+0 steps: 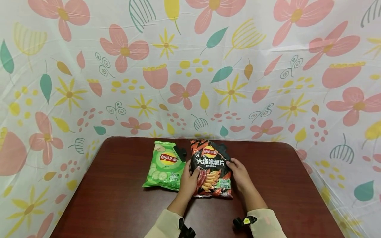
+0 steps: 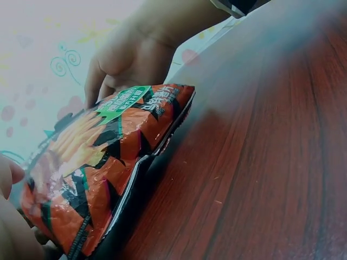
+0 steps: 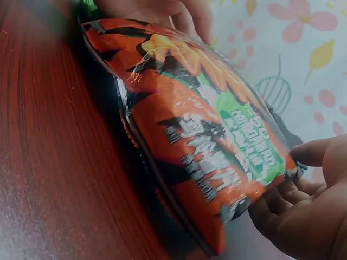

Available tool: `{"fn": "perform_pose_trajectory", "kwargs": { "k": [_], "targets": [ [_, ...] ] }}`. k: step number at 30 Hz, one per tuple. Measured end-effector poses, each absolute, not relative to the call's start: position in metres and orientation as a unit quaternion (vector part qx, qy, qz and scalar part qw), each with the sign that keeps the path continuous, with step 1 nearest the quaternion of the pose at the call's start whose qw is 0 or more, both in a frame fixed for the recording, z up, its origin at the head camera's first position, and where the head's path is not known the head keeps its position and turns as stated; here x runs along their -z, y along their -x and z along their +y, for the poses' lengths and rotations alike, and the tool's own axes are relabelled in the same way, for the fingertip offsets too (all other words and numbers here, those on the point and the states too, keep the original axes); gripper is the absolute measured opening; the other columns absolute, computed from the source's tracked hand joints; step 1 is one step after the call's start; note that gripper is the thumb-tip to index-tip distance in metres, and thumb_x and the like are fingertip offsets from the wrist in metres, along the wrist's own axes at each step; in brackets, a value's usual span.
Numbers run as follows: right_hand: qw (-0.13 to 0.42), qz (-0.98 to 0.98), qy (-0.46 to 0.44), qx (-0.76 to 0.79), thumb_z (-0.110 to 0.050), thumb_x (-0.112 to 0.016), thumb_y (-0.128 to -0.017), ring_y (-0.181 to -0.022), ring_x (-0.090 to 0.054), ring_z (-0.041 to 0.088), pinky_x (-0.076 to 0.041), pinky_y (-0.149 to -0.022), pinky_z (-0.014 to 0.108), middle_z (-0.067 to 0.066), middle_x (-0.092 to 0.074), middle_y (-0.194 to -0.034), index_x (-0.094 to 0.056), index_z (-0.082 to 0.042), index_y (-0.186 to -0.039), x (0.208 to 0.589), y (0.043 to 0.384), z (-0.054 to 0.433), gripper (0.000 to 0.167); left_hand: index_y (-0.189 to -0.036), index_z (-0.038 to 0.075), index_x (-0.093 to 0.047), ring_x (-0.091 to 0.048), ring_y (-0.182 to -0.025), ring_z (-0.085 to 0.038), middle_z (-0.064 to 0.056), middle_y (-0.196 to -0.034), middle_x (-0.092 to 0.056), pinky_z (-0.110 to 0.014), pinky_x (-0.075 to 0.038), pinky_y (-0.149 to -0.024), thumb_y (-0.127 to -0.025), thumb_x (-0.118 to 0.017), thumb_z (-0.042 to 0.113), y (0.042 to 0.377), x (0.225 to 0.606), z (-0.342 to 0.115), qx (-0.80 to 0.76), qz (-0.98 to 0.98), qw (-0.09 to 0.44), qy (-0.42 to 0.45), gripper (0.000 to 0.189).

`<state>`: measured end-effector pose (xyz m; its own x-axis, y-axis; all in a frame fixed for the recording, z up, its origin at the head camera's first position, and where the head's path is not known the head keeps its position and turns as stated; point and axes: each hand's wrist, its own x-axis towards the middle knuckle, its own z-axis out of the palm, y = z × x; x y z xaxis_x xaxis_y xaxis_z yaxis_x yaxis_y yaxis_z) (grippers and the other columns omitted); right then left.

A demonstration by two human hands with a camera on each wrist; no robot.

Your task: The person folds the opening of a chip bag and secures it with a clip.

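Both hands hold a black and orange Lay's chip bag (image 1: 209, 168) by its two sides, near the middle of the table. My left hand (image 1: 189, 178) grips its left edge, thumb over the front. On the opposite edge my right hand (image 1: 239, 173) pinches the bag, thumb on top and fingers curled beneath, as the right wrist view shows near the hand (image 3: 303, 200). In the left wrist view the chip bag (image 2: 119, 157) appears tilted, its lower seam close to the tabletop. Just left of it lies a green Lay's chip bag (image 1: 163, 165), its right edge beside my left hand.
A dark clip-like piece (image 1: 180, 152) sits at the green bag's upper right corner, and a similar black piece (image 1: 221, 150) is at the dark bag's. The reddish-brown table (image 1: 119, 198) ends at a flower-printed curtain (image 1: 184, 66) behind and at both sides.
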<state>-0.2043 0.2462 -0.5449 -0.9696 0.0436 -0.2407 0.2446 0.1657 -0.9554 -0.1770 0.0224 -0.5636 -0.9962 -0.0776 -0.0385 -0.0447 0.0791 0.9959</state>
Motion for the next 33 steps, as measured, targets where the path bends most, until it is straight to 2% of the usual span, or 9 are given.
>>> {"fn": "perform_pose_trajectory", "kwargs": {
  "k": [4,8,10,14,17,19,23,26,33],
  "targets": [
    [0.074,0.744,-0.105,0.656,-0.031,-0.05,-0.107,-0.106,-0.059,0.008,-0.047,-0.097,0.029,0.009,-0.061,-0.127,-0.047,-0.003,-0.146,0.548,0.206,0.249,0.048,-0.159,0.014,-0.033,-0.046,-0.138,-0.043,-0.02,-0.157,-0.04,-0.06,-0.043,-0.108,-0.098,-0.061,0.024,0.175,0.562,0.023,0.649,-0.76,0.018,-0.034,0.068],
    [0.077,0.719,-0.108,0.682,-0.026,-0.052,-0.107,-0.093,-0.066,0.002,-0.055,-0.084,0.022,0.0,-0.066,-0.114,-0.045,-0.003,-0.147,0.55,0.207,0.249,0.048,-0.158,0.013,-0.036,-0.038,-0.145,-0.045,-0.02,-0.161,-0.033,-0.065,-0.036,-0.112,-0.095,-0.063,0.019,0.172,0.561,0.023,0.624,-0.781,0.021,-0.022,0.068],
    [0.078,0.715,-0.109,0.686,-0.026,-0.053,-0.106,-0.091,-0.066,0.001,-0.055,-0.081,0.021,0.001,-0.066,-0.117,-0.044,-0.004,-0.149,0.552,0.208,0.25,0.049,-0.157,0.012,-0.037,-0.034,-0.147,-0.044,-0.019,-0.162,-0.031,-0.066,-0.034,-0.113,-0.095,-0.063,0.018,0.172,0.561,0.023,0.615,-0.788,0.016,-0.018,0.068],
    [0.091,0.719,-0.105,0.681,-0.029,-0.053,-0.106,-0.098,-0.065,0.0,-0.054,-0.084,0.019,0.015,-0.059,-0.138,-0.039,-0.006,-0.155,0.556,0.21,0.251,0.055,-0.158,0.011,-0.037,-0.03,-0.15,-0.044,-0.018,-0.165,-0.026,-0.066,-0.032,-0.114,-0.098,-0.061,0.02,0.171,0.564,0.023,0.594,-0.804,0.012,-0.002,0.065],
    [0.106,0.725,-0.104,0.673,-0.032,-0.053,-0.106,-0.113,-0.065,0.01,-0.054,-0.089,0.023,0.021,-0.05,-0.15,-0.034,-0.009,-0.158,0.56,0.213,0.254,0.06,-0.157,0.01,-0.037,-0.03,-0.15,-0.044,-0.016,-0.168,-0.02,-0.066,-0.036,-0.112,-0.101,-0.058,0.025,0.168,0.566,0.023,0.567,-0.823,0.013,0.026,0.062],
    [0.11,0.737,-0.1,0.659,-0.034,-0.054,-0.105,-0.125,-0.059,0.022,-0.052,-0.098,0.03,0.022,-0.045,-0.154,-0.032,-0.01,-0.159,0.562,0.215,0.255,0.063,-0.157,0.011,-0.038,-0.03,-0.151,-0.042,-0.015,-0.169,-0.017,-0.064,-0.038,-0.112,-0.103,-0.056,0.028,0.166,0.567,0.023,0.543,-0.838,0.013,0.048,0.06],
    [0.108,0.775,-0.091,0.616,-0.035,-0.055,-0.105,-0.145,-0.039,0.038,-0.038,-0.116,0.051,0.023,-0.036,-0.159,-0.032,-0.012,-0.16,0.563,0.217,0.259,0.064,-0.155,0.008,-0.041,-0.03,-0.151,-0.041,-0.017,-0.169,-0.017,-0.062,-0.039,-0.111,-0.105,-0.054,0.033,0.162,0.569,0.023,0.501,-0.862,0.018,0.08,0.058],
    [0.104,0.8,-0.089,0.584,-0.035,-0.055,-0.105,-0.148,-0.033,0.043,-0.032,-0.118,0.06,0.024,-0.036,-0.159,-0.033,-0.015,-0.159,0.563,0.218,0.26,0.062,-0.156,0.008,-0.04,-0.029,-0.151,-0.043,-0.017,-0.169,-0.017,-0.064,-0.038,-0.111,-0.106,-0.052,0.036,0.161,0.57,0.023,0.486,-0.87,0.008,0.085,0.058],
    [0.097,0.839,-0.079,0.53,-0.034,-0.057,-0.104,-0.14,-0.043,0.044,-0.041,-0.111,0.058,0.026,-0.044,-0.153,-0.037,-0.013,-0.158,0.566,0.219,0.26,0.061,-0.158,0.011,-0.035,-0.028,-0.151,-0.044,-0.016,-0.169,-0.016,-0.065,-0.036,-0.113,-0.107,-0.049,0.041,0.161,0.571,0.023,0.474,-0.876,-0.005,0.083,0.061]
  ]
}}
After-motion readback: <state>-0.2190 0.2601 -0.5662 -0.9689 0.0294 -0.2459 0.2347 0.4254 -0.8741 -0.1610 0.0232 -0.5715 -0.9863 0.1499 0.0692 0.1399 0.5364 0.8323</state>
